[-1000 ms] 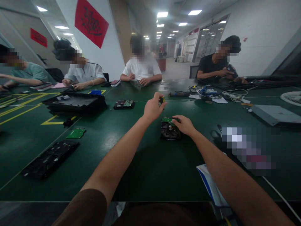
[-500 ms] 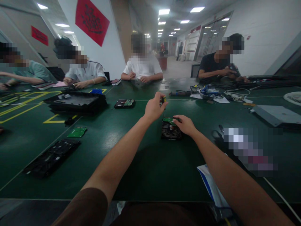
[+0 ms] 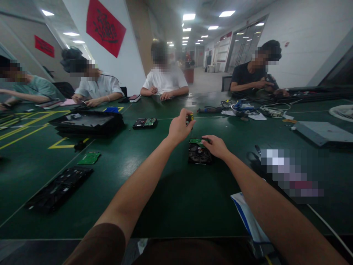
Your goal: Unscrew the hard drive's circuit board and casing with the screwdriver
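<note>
A black hard drive (image 3: 199,154) with a green circuit board (image 3: 196,141) at its far end lies on the green table in front of me. My left hand (image 3: 181,126) is closed round the yellow and black handle of a screwdriver (image 3: 191,117). The thin shaft points straight down to the board's left corner. My right hand (image 3: 216,145) grips the drive's right far edge, with fingers on the board. To the left lie a loose green circuit board (image 3: 89,158) and another black drive body (image 3: 59,188).
A black tray (image 3: 86,122) and a further hard drive (image 3: 145,123) lie beyond my left arm. Tangled cables (image 3: 244,107), a grey metal case (image 3: 324,132) and a blue and white packet (image 3: 245,211) are on the right. Several people sit across the table (image 3: 165,206).
My view has shifted slightly. Both hands keep the same places on the screwdriver and the hard drive, with no clear movement between them.
</note>
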Demonstrator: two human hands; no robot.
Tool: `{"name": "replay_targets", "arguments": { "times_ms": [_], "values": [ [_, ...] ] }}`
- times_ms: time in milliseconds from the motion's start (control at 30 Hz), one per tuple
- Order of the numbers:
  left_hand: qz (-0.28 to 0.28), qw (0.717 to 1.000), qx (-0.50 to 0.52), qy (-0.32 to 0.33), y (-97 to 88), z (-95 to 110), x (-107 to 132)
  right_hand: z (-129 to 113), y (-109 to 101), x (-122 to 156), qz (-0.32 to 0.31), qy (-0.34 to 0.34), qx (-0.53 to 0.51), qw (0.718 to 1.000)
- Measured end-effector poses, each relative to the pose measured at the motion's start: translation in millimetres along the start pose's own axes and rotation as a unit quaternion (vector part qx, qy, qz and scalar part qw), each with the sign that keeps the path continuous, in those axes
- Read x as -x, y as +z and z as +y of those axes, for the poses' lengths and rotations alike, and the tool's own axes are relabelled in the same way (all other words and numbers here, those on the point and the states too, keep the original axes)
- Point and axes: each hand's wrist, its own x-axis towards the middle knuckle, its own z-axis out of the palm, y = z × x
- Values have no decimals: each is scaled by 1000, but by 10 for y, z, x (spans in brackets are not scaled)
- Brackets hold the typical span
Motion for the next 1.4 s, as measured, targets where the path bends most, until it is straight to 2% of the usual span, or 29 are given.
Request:
{"name": "replay_targets", "arguments": {
  "times_ms": [467, 833, 1200, 1400],
  "values": [
    [-18, 999, -9, -30, -64, 106, 18, 3, 2, -5, 1, -6, 2, 1000],
    [-17, 1000, -9, -24, -71, 111, 14, 22, 11, -15, 1, -10, 3, 1000],
    [-14, 1000, -5, -1, -33, 14, 8, 21, 26, -2, 9, -6, -7, 1000],
    [6, 999, -12, 42, -27, -8, 15, 19, 25, -2, 5, -12, -6, 1000]
  ]
}}
